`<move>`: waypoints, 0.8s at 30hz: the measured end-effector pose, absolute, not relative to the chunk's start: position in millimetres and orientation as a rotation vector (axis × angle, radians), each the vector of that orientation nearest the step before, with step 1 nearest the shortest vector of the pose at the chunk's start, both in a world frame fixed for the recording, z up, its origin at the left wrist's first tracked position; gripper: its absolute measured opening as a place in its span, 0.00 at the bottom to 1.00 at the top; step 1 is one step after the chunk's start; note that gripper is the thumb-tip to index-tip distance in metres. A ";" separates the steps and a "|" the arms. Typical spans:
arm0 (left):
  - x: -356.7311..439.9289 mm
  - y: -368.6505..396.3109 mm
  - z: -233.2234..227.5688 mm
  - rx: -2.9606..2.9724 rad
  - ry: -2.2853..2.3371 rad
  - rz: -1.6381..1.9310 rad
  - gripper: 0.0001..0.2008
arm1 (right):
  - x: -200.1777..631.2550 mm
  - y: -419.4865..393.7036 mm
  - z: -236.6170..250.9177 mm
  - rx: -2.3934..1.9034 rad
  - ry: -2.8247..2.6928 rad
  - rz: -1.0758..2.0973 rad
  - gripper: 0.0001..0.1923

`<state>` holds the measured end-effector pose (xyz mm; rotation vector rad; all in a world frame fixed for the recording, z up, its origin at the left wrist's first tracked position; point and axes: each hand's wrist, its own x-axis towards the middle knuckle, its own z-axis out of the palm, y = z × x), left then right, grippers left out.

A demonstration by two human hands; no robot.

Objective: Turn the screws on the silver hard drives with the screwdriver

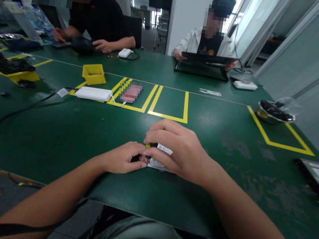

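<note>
Both hands closed over a flat, silvery metal device point(157, 162) near the matte green table's point(85, 136) front edge; right hand point(177, 150) cupped it; left hand point(125, 158) pinched its yellow-tipped corner.

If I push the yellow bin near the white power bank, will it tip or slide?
The yellow bin probably slides: it sits low and wide on the smooth green table. It looks like thin plastic, so likely light. Its open front may catch the nearby white power bank.

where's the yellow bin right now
In the head view the yellow bin sits left of centre on the green table, just behind the white power bank, far beyond both hands.
</note>
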<state>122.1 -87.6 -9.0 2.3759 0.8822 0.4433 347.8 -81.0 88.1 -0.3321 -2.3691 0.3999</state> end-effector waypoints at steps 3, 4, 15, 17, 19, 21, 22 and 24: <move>122.9 -88.8 -7.5 2.396 0.896 0.463 0.10 | 348.4 -81.1 88.9 -0.311 -2.367 0.421 0.08; 123.1 -89.1 -7.0 2.394 0.902 0.466 0.10 | 349.0 -81.5 89.3 -0.293 -2.356 0.429 0.08; 122.6 -88.5 -6.9 2.360 0.924 0.436 0.09 | 354.0 -80.7 92.5 -0.342 -2.392 0.371 0.11; 122.4 -88.5 -6.7 2.355 0.921 0.407 0.08 | 353.0 -80.2 91.3 -0.387 -2.393 0.342 0.09; 122.7 -88.4 -6.3 2.346 0.893 0.392 0.07 | 351.7 -80.1 89.6 -0.433 -2.388 0.310 0.10; 123.0 -88.4 -6.2 2.346 0.877 0.417 0.07 | 350.4 -80.4 87.8 -0.471 -2.381 0.283 0.11; 123.1 -88.3 -6.3 2.349 0.876 0.437 0.08 | 350.0 -80.5 87.0 -0.483 -2.380 0.274 0.12; 123.0 -88.0 -6.9 2.351 0.876 0.465 0.07 | 349.8 -80.8 85.9 -0.496 -2.382 0.269 0.12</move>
